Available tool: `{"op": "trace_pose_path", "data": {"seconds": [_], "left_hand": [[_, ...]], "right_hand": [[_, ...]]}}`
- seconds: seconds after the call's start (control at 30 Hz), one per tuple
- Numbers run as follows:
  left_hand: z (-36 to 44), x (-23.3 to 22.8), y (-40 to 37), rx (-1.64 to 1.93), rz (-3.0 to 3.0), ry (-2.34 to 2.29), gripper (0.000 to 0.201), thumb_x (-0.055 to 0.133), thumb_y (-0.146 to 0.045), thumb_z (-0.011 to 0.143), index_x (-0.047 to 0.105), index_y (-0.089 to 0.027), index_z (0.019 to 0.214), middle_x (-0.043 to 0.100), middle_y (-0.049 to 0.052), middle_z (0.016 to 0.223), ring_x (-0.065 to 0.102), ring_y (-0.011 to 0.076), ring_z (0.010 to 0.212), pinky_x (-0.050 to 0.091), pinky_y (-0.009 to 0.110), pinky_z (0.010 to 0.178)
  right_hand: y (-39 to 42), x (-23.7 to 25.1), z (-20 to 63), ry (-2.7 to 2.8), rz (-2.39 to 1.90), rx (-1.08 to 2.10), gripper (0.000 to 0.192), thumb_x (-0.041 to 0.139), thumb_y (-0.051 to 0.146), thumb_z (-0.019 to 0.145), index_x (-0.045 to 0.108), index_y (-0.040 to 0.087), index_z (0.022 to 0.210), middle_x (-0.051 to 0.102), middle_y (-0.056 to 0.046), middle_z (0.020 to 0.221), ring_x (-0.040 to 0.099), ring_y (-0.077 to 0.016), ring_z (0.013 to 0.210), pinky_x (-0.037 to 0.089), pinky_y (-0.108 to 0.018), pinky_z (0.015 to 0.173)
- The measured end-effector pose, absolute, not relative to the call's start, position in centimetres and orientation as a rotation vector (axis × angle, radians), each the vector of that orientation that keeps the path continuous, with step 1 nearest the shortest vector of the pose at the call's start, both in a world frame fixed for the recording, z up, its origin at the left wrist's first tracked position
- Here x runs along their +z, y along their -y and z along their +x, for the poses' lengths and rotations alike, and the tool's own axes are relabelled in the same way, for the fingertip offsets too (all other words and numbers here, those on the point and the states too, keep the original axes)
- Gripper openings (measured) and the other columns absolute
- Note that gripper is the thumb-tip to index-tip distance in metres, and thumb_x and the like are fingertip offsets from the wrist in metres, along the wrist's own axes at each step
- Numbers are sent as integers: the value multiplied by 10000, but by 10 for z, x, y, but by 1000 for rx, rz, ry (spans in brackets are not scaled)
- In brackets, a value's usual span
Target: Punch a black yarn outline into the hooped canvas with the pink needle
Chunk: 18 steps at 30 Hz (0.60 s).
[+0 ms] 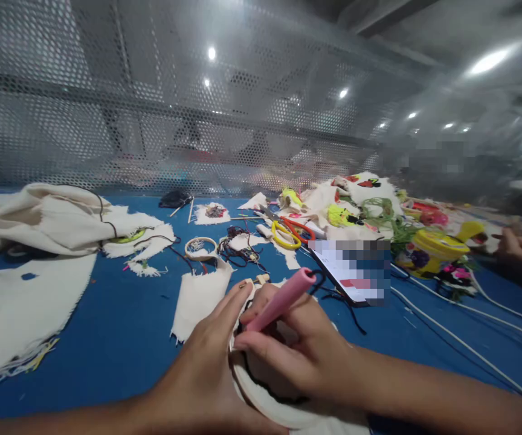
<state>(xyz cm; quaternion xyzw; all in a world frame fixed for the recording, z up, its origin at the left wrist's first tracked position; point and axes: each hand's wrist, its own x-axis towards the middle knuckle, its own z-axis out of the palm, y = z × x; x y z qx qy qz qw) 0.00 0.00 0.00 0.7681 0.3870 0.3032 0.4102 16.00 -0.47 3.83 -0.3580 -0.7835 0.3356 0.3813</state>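
Left hand (209, 356): is gripping the hoop (265, 406) at six o'clock.
Right hand (309, 344): is grasping the pink tool (283, 299) over the hoop.
Phone (333, 266): is lying at one o'clock from the hoop.

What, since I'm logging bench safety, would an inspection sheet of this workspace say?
Surface: blue table, cloth pieces scattered over it.
Job's things: hooped cloth; pink-handled tool above it, tip hidden.
Clutter: scissors, phone, yellow tub, tangled dark thread.
Hands: left hand holds the hooped cloth; right hand grips the pink-handled tool.
Cables: white cords cross the right side.
Surroundings: perforated screen behind; another person's hand at far right.
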Motion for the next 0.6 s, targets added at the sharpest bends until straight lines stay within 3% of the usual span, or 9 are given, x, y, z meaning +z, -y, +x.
{"op": "trace_pose_path", "data": {"seconds": [0.33, 0.5, 0.6], "left_hand": [[1, 16, -1, 753, 1926, -879, 834, 801, -361, 481, 510, -244, 1254, 629, 52, 1144, 606, 281, 1000, 532, 403, 858], [2, 12, 1, 799, 2019, -878, 851, 794, -369, 477, 508, -269, 1272, 614, 50, 1187, 570, 307, 1072, 523, 409, 887], [2, 12, 2, 804, 2038, -850, 734, 773, -356, 525, 561, -275, 1223, 613, 36, 1191, 552, 304, 1111, 508, 403, 921]], "right_hand": [[-2, 41, 155, 2003, -1038, 903, 275, 610, 434, 806, 575, 170, 735, 541, -5, 669, 465, -107, 607, 403, -232, 560], [6, 39, 156, 1975, -936, 960, 265, 608, 443, 809, 584, 181, 778, 559, -17, 712, 501, -117, 646, 430, -237, 590], [9, 37, 156, 2028, -843, 965, 214, 588, 399, 833, 591, 186, 804, 591, -36, 762, 539, -136, 728, 453, -257, 664]]}}
